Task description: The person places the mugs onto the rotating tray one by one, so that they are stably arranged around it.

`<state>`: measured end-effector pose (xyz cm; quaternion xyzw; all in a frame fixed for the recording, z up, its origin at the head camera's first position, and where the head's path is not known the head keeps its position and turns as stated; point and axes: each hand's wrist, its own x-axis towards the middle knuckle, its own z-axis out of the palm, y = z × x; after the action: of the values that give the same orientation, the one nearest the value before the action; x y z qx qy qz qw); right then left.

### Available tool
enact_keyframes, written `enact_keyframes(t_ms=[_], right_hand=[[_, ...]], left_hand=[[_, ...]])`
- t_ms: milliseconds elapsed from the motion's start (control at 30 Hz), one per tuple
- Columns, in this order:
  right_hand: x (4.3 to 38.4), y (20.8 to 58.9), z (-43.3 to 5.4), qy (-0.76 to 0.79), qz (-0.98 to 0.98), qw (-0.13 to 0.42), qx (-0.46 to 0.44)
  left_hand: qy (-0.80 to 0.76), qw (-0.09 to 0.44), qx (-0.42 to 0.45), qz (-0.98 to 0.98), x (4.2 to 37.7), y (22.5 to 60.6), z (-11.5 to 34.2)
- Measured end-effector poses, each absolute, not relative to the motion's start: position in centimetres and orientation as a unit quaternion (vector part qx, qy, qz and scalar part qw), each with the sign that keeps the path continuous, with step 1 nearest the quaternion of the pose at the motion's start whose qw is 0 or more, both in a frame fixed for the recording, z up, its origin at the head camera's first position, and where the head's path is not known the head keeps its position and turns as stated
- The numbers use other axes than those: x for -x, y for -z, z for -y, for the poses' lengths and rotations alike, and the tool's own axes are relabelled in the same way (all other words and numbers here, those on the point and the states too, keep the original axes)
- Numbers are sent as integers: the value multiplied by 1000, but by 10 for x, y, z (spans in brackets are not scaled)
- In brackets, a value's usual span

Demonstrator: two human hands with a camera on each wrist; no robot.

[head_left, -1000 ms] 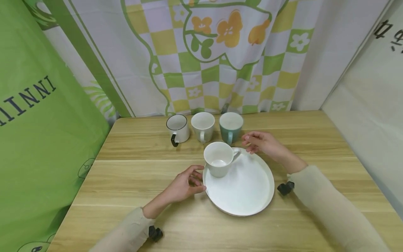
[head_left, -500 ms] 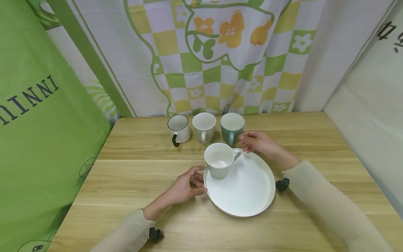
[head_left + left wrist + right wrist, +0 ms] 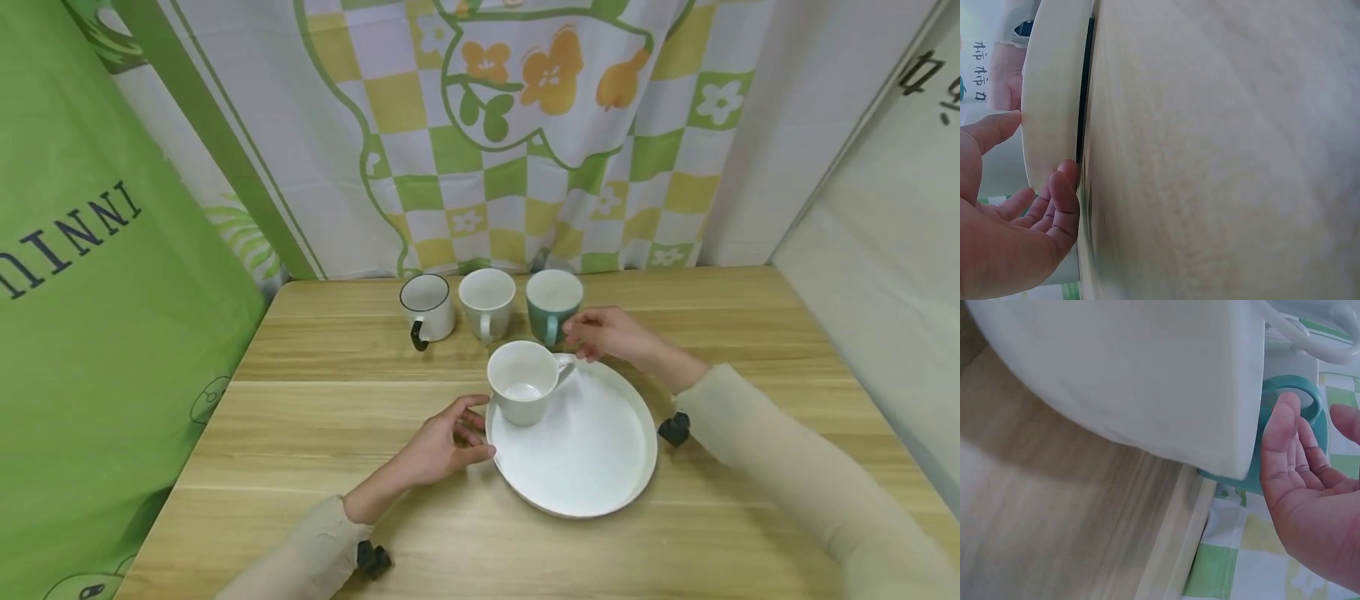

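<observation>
A white cup [image 3: 522,383] stands at the far left part of a round white tray [image 3: 600,450], its handle pointing right. My left hand [image 3: 442,442] touches the left side of the tray with thumb and fingers spread along the rim. In the left wrist view, that thumb rests at the tray's upper edge and the fingertips lie along its side wall. My right hand [image 3: 611,337] is over the tray's far rim, loosely curled with nothing in it. Its fingertips are close beside the handle of a teal mug [image 3: 553,308], and in the right wrist view they overlap that handle.
Left of the teal mug stand a pale grey mug [image 3: 487,304] and a white mug with black rim and handle [image 3: 429,308], all in a row at the back of the wooden table [image 3: 322,417]. A checked curtain [image 3: 517,183] hangs behind them.
My right hand has moved slightly left, toward the teal mug's handle. My left hand stays at the tray's rim, and the cup and mugs keep their places; the head view shifts slightly.
</observation>
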<state>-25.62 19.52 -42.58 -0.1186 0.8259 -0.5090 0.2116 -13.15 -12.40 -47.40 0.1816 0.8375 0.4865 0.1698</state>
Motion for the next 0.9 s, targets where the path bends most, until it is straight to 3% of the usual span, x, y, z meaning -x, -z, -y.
enact_keyframes(t_ms=[900], right_hand=[[263, 420, -183, 438, -864, 204, 138]], left_hand=[[-484, 178, -183, -837, 132, 474, 124]])
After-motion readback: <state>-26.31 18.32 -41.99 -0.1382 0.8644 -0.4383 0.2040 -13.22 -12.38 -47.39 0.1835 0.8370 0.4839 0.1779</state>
